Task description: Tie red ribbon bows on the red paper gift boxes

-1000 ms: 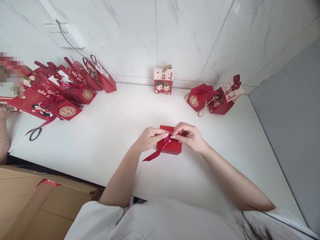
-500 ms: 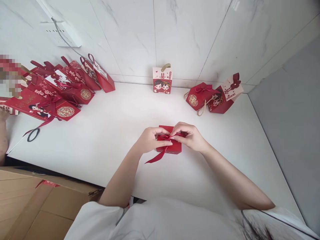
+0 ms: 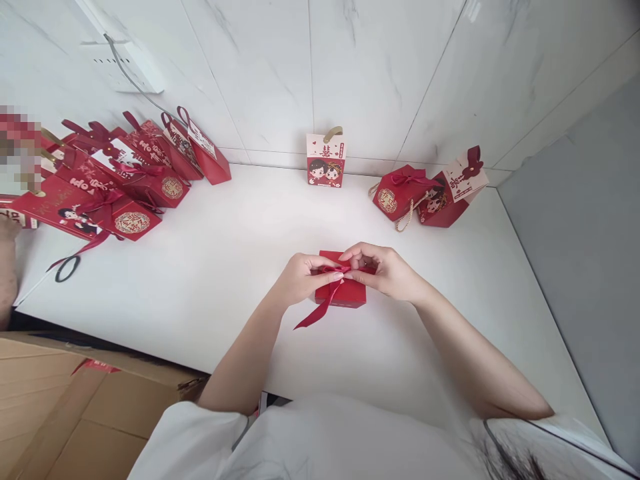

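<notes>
A small red gift box [image 3: 353, 293] sits on the white table in front of me. Across its top runs a dark red ribbon [image 3: 320, 313], one tail hanging over the near left side and onto the table. My left hand [image 3: 303, 277] pinches the ribbon at the knot between thumb and fingers. From the other side, my right hand [image 3: 387, 270] grips the ribbon just right of the knot, thumb and fingertips close to the left thumb. The fingers partly hide the knot and loops.
Many red gift boxes [image 3: 130, 223] crowd the table's left end, near scissors [image 3: 67, 269] and another person's arm [image 3: 7, 280]. One box [image 3: 325, 173] stands by the wall; two more, a hexagonal one [image 3: 395, 200] and a tagged one [image 3: 440, 210], stand right. A cardboard carton [image 3: 100, 407] is below left.
My left thumb has moved up onto the knot, and my right fingers have shifted slightly right and opened a little. The box has slid very slightly right.
</notes>
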Demonstrator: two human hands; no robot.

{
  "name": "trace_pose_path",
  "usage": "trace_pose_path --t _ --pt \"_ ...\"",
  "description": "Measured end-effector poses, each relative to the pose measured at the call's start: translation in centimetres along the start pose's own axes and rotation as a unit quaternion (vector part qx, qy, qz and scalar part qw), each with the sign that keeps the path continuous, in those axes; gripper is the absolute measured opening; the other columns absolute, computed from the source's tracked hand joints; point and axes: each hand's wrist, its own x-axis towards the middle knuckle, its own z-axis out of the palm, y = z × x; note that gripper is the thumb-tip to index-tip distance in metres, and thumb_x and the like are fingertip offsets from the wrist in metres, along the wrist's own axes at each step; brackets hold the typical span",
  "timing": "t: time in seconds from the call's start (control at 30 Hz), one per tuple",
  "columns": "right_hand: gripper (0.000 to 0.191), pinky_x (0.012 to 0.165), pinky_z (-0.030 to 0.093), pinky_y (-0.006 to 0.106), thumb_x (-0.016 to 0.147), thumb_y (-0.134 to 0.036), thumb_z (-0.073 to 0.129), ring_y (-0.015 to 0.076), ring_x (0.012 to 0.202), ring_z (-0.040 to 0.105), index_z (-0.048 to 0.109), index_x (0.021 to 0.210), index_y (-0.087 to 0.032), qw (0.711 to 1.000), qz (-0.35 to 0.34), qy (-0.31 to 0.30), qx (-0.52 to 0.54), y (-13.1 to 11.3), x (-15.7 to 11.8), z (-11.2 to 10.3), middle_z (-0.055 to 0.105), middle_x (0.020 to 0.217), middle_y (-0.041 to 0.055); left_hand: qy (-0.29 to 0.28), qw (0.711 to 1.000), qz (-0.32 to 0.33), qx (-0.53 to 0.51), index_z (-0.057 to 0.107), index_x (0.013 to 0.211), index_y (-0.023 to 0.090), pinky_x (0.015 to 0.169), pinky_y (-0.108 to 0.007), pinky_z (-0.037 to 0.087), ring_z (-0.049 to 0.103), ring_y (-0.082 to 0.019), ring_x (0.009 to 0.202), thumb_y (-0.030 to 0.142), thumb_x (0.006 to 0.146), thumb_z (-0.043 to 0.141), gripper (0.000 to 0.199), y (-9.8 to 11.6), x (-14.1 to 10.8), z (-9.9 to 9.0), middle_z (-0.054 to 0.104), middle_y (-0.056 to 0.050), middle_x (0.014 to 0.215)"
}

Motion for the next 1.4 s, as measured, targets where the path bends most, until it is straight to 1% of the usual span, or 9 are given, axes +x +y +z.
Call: trace_pose_path --t 0.1,0.23,0.6,0.77,0.9,0.97,1.13,1.27,1.4 --pt "0.016 0.062 0.044 0.028 0.088 -0.033 0.062 0.0123 0.067 0.051 0.063 0.1 -0.023 1.0 -0.008 0.004 -0.001 0.0 0.0 0.1 0.058 0.078 -0.0005 -0.004 1.0 0.007 0.009 0.074 0.094 0.018 0.071 -0.028 0.054 0.067 -0.018 0.081 0.041 0.08 0.067 0.027 0.0 0.0 0.0 0.073 -0.005 0.088" --pt "0.015 0.061 0.043 0.029 0.089 -0.037 0.061 0.0139 0.07 0.053 0.064 0.088 -0.022 0.998 -0.032 0.059 -0.01 0.5 0.2 0.8 0.06 0.084 0.0026 -0.009 0.999 0.022 0.03 0.073 0.09 0.017 0.067 -0.026 0.052 0.065 -0.016 0.078 0.041 0.081 0.065 0.026 0.0 -0.1 0.1 0.071 -0.004 0.084" --pt "0.017 0.072 0.048 0.033 0.092 -0.04 0.056 0.0176 0.079 0.058 0.059 0.089 -0.023 0.99 -0.033 0.13 -0.037 0.7 0.2 2.3 0.062 0.089 0.0043 0.023 0.999 0.009 0.049 0.068 0.076 0.016 0.056 -0.025 0.045 0.055 -0.013 0.063 0.048 0.076 0.068 0.031 -0.2 -0.3 0.9 0.059 0.0 0.067" --pt "0.025 0.061 0.043 0.029 0.09 -0.043 0.058 0.0134 0.062 0.051 0.058 0.107 -0.024 0.997 0.013 0.066 -0.026 -0.8 -0.4 -0.3 0.057 0.072 -0.0013 -0.006 1.0 0.005 0.026 0.07 0.089 0.017 0.066 -0.027 0.048 0.06 -0.016 0.075 0.042 0.079 0.065 0.028 0.0 -0.4 0.0 0.066 -0.003 0.083" --pt "0.029 0.061 0.043 0.028 0.09 -0.044 0.058 0.0147 0.066 0.056 0.06 0.109 -0.023 0.986 0.121 -0.111 -0.021 -2.6 -1.6 -4.4 0.062 0.073 0.0002 -0.035 0.995 0.044 0.08 0.067 0.096 0.021 0.075 -0.026 0.046 0.057 -0.016 0.092 0.039 0.082 0.064 0.024 0.8 -1.0 -2.1 0.064 -0.005 0.107" --pt "0.031 0.063 0.046 0.03 0.09 -0.049 0.054 0.0161 0.067 0.059 0.064 0.102 -0.022 0.973 0.168 -0.159 -0.014 -3.0 -2.0 -5.6 0.064 0.075 0.0024 -0.011 0.993 0.035 0.109 0.062 0.099 0.023 0.074 -0.026 0.045 0.055 -0.015 0.089 0.044 0.083 0.062 0.027 1.1 -1.4 -2.6 0.062 -0.003 0.106" --pt "0.051 0.06 0.045 0.03 0.095 -0.057 0.038 0.0151 0.063 0.057 0.063 0.07 -0.02 0.978 0.16 -0.108 -0.084 -3.2 -1.8 -4.5 0.066 0.069 0.0038 0.045 0.974 -0.011 0.223 0.053 0.071 0.019 0.061 -0.026 0.039 0.051 -0.014 0.07 0.06 0.081 0.057 0.042 1.0 -1.8 -1.7 0.058 0.0 0.078" --pt "0.038 0.043 0.033 0.026 0.088 -0.056 0.054 0.0117 0.048 0.049 0.062 0.074 -0.021 0.98 0.147 -0.049 -0.125 -3.3 -1.6 -2.4 0.061 0.064 0.0005 0.016 0.963 0.002 0.269 0.051 0.06 0.018 0.056 -0.026 0.036 0.047 -0.012 0.062 0.059 0.076 0.062 0.046 0.9 -1.8 -0.8 0.057 0.0 0.075" --pt "0.035 0.044 0.032 0.026 0.09 -0.051 0.052 0.0104 0.048 0.043 0.062 0.074 -0.021 0.978 0.16 -0.045 -0.124 -3.1 -1.3 -2.1 0.056 0.063 -0.0009 -0.024 0.978 -0.006 0.208 0.054 0.063 0.018 0.055 -0.025 0.036 0.048 -0.012 0.063 0.051 0.082 0.058 0.038 1.1 -1.8 -1.2 0.057 -0.001 0.077"
